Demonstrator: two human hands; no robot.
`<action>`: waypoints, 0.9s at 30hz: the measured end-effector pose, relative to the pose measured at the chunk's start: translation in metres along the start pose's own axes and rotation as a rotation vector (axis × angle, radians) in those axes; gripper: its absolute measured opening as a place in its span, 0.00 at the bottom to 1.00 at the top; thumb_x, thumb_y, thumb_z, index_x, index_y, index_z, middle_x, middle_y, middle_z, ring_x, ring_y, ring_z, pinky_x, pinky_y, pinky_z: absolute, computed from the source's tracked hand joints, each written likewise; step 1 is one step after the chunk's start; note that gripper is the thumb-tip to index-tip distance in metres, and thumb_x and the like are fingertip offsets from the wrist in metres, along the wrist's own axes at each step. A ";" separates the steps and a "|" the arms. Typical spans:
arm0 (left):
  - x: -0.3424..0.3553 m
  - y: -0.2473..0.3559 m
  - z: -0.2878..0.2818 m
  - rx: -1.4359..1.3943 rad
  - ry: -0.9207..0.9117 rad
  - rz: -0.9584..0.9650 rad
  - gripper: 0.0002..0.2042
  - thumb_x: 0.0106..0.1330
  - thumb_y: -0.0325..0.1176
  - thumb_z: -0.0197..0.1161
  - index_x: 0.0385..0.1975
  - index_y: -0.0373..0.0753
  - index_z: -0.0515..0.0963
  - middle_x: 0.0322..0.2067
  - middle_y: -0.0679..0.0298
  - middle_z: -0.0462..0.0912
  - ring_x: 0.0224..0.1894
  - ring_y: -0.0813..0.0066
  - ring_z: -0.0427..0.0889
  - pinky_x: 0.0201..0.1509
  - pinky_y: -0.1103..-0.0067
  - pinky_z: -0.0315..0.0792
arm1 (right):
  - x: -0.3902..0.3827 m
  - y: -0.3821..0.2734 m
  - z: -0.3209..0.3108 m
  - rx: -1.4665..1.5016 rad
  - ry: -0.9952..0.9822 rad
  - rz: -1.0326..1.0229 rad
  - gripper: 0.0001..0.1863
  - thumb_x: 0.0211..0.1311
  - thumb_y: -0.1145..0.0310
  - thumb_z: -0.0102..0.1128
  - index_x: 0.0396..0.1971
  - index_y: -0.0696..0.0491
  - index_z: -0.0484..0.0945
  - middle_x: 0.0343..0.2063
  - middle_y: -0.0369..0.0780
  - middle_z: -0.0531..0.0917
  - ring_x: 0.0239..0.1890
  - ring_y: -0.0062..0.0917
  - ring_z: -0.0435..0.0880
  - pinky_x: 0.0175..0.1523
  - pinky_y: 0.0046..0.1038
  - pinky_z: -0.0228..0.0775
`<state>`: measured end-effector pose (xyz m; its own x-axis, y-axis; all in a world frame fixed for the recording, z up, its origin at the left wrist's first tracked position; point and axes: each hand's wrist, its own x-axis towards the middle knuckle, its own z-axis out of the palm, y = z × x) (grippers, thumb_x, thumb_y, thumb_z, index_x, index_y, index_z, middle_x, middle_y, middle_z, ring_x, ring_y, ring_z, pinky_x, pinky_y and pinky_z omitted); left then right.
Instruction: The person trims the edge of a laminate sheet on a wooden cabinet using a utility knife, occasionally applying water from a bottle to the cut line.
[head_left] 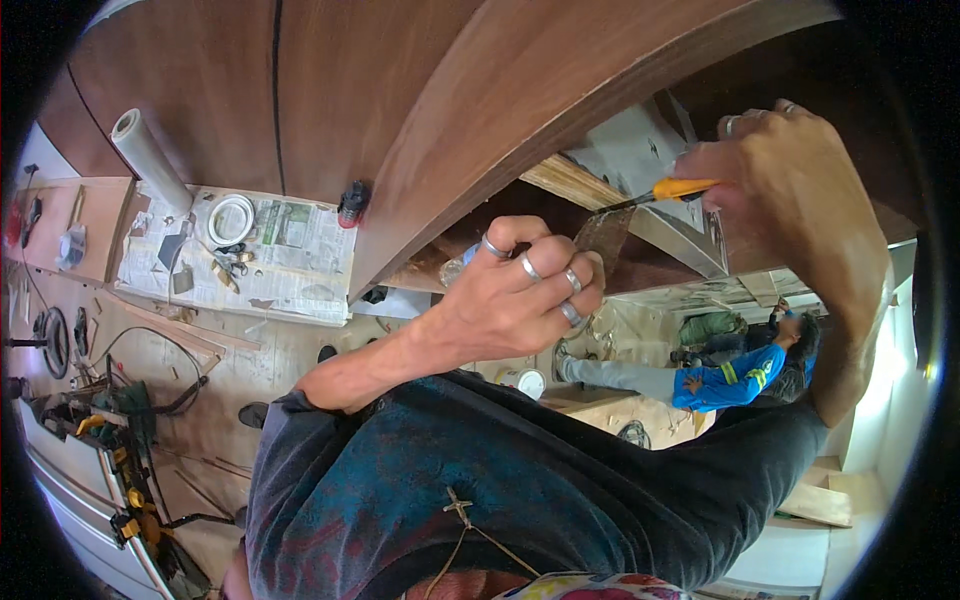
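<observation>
My left hand (530,290), wearing several silver rings, is closed with its fingertips pinching a thin, flat brown piece (608,236) that looks like a strip of veneer. In my right hand (780,170), raised at the upper right, is a yellow-orange utility knife (682,188). Its dark blade points left and meets the upper edge of the brown piece; whether it cuts in, I cannot tell. Both hands are in front of a curved brown wooden panel (520,125). Behind the knife, a light-edged wooden strip (575,183) crosses the opening under the panel.
Newspaper (290,270) covers a bench at left, bearing a plastic film roll (150,160), a white tape roll (231,219) and a red-and-black container (352,204). A person in a blue top (735,378) is at lower right, near a white bucket (522,381). Cables and tools (130,430) lie lower left.
</observation>
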<state>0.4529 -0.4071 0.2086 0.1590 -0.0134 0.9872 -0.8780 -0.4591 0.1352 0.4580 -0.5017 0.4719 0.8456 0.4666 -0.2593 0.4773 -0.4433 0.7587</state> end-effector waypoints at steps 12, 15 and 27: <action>-0.001 0.008 0.004 0.026 0.012 0.026 0.10 0.46 0.30 0.68 0.31 0.39 0.81 0.31 0.70 0.77 0.38 0.73 0.76 0.44 0.74 0.68 | -0.023 0.048 0.008 0.103 0.163 -0.023 0.15 0.51 0.69 0.70 0.42 0.48 0.88 0.32 0.37 0.85 0.38 0.28 0.81 0.49 0.35 0.68; 0.003 0.011 0.002 0.016 0.001 0.000 0.08 0.46 0.29 0.68 0.28 0.40 0.81 0.30 0.69 0.77 0.38 0.74 0.76 0.46 0.74 0.69 | -0.003 0.015 -0.005 0.009 0.074 -0.034 0.14 0.50 0.67 0.71 0.40 0.46 0.88 0.31 0.37 0.85 0.38 0.27 0.80 0.47 0.34 0.67; -0.002 0.012 0.002 0.057 0.022 0.009 0.09 0.46 0.28 0.69 0.28 0.39 0.81 0.31 0.68 0.77 0.38 0.73 0.76 0.45 0.74 0.69 | 0.011 -0.010 -0.009 -0.093 -0.005 -0.051 0.13 0.50 0.64 0.72 0.38 0.42 0.89 0.30 0.36 0.86 0.37 0.26 0.83 0.50 0.32 0.70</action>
<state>0.4427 -0.4143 0.2080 0.1406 0.0009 0.9901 -0.8522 -0.5089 0.1215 0.4607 -0.4850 0.4669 0.8222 0.4828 -0.3014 0.4952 -0.3459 0.7969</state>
